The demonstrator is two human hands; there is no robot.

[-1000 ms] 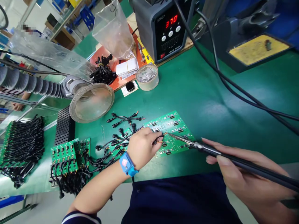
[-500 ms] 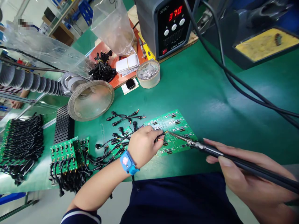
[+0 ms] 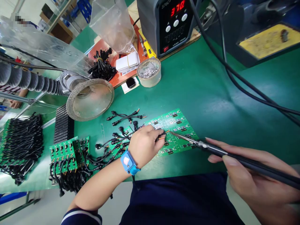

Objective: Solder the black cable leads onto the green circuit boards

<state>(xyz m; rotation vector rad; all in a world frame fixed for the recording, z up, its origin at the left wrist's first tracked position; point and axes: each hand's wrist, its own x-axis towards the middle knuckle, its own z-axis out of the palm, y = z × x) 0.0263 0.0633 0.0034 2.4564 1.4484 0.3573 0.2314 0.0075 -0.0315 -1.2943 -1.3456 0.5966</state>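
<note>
Over the green circuit board (image 3: 180, 122), my left hand (image 3: 146, 142) pinches a short black cable (image 3: 161, 136) whose stripped orange wire ends point right. A blue wrist strap (image 3: 128, 162) is on that wrist. My right hand (image 3: 253, 178) grips a soldering iron (image 3: 217, 150) like a pen. Its tip is close to the wire ends above the board; whether it touches them I cannot tell. More black cables with connectors (image 3: 117, 140) lie left of my left hand, some across the board. Part of the board is hidden under that hand.
A soldering station (image 3: 173, 25) reading 370 stands at the back, beside a round tub of solder bits (image 3: 149, 72). A fume extractor hood (image 3: 90, 99) hangs at left. Stacked boards with cables (image 3: 64, 156) sit below it. Black cords (image 3: 234, 78) cross the right side.
The soldering iron and my right hand have shifted very slightly right, with the tip drawn a little away from the wire ends. My left hand keeps its pinch on the cable.
</note>
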